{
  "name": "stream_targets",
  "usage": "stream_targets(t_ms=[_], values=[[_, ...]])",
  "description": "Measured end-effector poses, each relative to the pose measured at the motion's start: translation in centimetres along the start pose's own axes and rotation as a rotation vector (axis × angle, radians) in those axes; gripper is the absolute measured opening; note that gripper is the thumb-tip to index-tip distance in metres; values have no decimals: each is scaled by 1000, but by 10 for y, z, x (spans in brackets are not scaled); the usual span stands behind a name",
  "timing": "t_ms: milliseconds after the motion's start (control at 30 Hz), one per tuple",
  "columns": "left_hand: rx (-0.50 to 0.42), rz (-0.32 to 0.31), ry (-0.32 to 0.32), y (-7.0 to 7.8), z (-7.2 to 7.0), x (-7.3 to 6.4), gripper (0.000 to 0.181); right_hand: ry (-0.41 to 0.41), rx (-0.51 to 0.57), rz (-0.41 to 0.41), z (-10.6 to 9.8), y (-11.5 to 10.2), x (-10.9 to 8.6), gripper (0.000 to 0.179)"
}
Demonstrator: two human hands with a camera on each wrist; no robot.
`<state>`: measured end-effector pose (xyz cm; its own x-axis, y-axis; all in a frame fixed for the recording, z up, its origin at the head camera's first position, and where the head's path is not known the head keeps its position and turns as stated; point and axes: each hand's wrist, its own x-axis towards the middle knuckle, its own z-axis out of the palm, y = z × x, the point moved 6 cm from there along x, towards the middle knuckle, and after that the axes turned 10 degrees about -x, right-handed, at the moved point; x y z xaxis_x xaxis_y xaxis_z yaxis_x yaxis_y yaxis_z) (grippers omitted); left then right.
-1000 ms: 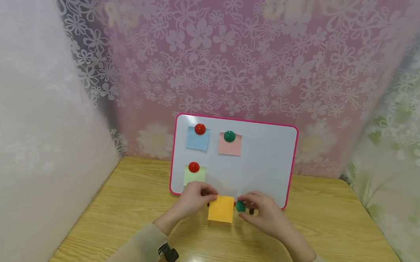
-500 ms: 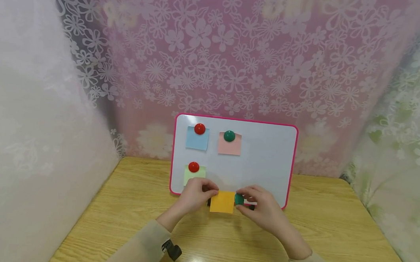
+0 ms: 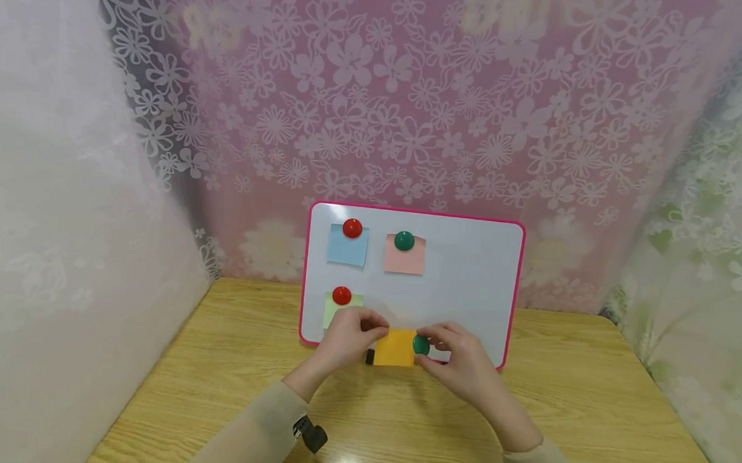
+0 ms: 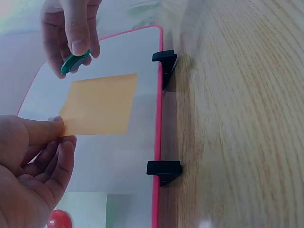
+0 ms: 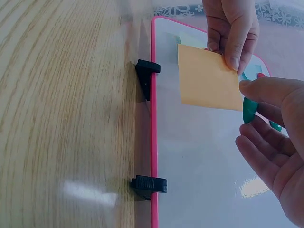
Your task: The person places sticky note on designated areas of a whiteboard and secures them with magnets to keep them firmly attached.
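A pink-framed whiteboard [image 3: 469,278] stands upright on the wooden table [image 3: 225,364]. My left hand [image 3: 348,339] pinches the top left corner of an orange sticky note [image 3: 393,347] [image 4: 97,105] [image 5: 206,83] held flat against the board's lower part. My right hand [image 3: 459,358] pinches a green magnet [image 3: 421,344] [image 4: 72,63] [image 5: 249,110] at the note's upper right corner. In the wrist views the magnet is close to the board; contact cannot be told.
On the board a red magnet [image 3: 352,228] pins a blue note [image 3: 348,248], a green magnet [image 3: 404,241] a pink note [image 3: 404,260], a red magnet [image 3: 341,295] a pale green note [image 3: 335,310]. Black clip feet [image 4: 164,173] hold the board's bottom edge. Flowered curtains surround the table.
Both hands have risen from the table toward the board, lifting the orange note up against its lower part. The green magnet moved left onto the note's upper right corner.
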<state>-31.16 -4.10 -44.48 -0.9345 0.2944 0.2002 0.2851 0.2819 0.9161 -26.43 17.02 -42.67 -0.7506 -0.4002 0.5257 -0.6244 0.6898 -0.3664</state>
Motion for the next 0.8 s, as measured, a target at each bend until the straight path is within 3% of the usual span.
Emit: stream_targets(t_ms=[233, 800], values=[[5, 0, 9, -3, 2, 6, 7, 20, -36, -26, 1, -1, 4, 36], [8, 4, 67, -7, 4, 19, 8, 88, -24, 9, 10, 3, 14, 37]])
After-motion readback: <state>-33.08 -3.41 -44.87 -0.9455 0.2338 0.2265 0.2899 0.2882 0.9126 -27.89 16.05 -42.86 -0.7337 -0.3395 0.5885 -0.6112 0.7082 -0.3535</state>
